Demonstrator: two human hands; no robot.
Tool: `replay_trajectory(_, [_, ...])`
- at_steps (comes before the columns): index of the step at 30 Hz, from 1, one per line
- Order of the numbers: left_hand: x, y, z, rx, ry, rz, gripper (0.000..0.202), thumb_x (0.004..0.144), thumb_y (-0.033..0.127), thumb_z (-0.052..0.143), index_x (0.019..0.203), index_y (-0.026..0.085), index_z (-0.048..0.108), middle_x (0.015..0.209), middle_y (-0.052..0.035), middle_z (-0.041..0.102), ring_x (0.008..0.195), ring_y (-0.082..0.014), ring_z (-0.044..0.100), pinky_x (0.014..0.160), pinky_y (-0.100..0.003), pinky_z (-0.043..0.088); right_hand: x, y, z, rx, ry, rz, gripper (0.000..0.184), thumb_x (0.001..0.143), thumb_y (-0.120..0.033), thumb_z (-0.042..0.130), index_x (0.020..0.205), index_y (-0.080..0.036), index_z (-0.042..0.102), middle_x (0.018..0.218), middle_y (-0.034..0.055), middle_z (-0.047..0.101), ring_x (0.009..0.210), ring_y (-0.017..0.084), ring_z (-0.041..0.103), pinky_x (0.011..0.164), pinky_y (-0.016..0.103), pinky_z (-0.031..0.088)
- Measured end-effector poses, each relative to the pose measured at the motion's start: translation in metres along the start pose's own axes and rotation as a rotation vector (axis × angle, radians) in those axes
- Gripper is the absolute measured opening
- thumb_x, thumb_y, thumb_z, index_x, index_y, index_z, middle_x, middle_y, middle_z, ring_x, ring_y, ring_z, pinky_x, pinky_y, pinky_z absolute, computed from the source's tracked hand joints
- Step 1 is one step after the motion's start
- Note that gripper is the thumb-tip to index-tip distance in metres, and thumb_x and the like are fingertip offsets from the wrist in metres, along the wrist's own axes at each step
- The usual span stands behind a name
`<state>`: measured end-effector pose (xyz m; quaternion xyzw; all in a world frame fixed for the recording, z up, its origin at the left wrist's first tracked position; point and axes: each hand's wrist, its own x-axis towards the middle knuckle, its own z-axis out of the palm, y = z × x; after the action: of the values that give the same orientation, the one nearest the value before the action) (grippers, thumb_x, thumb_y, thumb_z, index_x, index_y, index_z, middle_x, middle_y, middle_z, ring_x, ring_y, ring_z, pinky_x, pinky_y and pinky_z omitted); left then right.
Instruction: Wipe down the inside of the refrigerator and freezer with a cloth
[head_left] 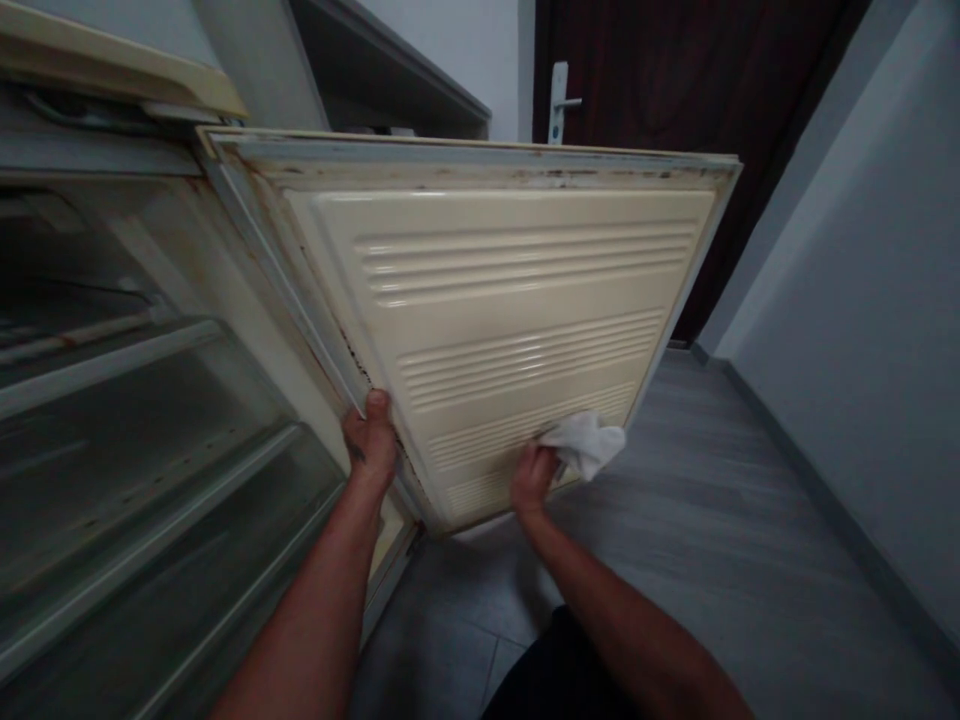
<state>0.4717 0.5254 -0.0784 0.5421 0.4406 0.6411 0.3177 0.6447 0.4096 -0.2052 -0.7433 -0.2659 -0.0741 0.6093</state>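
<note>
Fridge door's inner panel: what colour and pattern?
The inner panel is cream with bands of parallel ridges, as the head view shows.

1. The refrigerator door (484, 325) is cream, with groups of parallel ridges (525, 262); its border (480, 174) shows brown and black stains.
2. The cloth (589, 447) is white.
3. The room door (675, 80) is dark reddish-brown.
4. The floor (675, 520) is grey, streaked.
</note>
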Motion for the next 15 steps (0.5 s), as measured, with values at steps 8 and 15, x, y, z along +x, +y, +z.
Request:
replay_trajectory(8, [0.000,-0.002,0.002,0.019,0.051,0.038,0.073,0.078,0.079,0.048,0.096,0.013,0.070,0.090,-0.0099,0.072,0.090,-0.0241,0.067,0.081,-0.039,0.058,-0.141,-0.049,0.043,0.212,-0.414,-0.183,0.064,0.100,-0.064,0.034,0.129,-0.017,0.067,0.120,0.0174,0.069,0.132,0.034,0.052,0.115,0.056,0.036])
replay_trajectory(15, [-0.001,0.003,0.003,0.016,0.068,0.033,0.070,0.073,0.081,0.052,0.080,0.014,0.069,0.074,-0.0046,0.065,0.075,-0.0199,0.061,0.070,-0.035,0.055,0.019,-0.003,-0.025,0.025,-0.055,-0.008,0.039,0.101,-0.046,0.056,0.124,-0.015,0.064,0.126,0.0121,0.064,0.113,0.024,0.064,0.097,0.045,0.055])
